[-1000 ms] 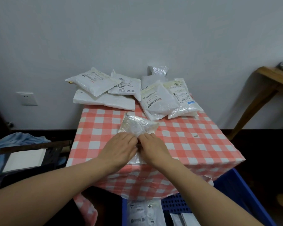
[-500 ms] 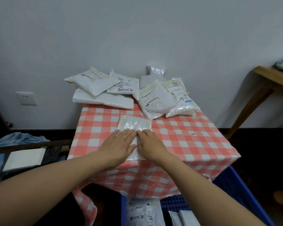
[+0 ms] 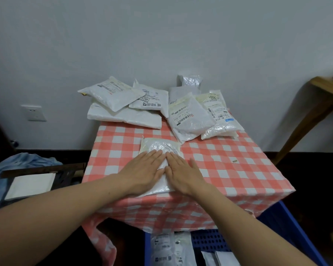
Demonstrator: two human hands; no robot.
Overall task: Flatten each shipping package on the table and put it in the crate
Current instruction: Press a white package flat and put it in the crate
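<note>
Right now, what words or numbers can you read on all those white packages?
"7001": on the label of the far-right package.
"J6 504", sideways, likely: on the barcode label of the package beside it.
"2601", likely: on the far middle package.
All other print, the barcodes, and the labels on the crated packages: too small or blurred to read.
The near package: no text shows.
</note>
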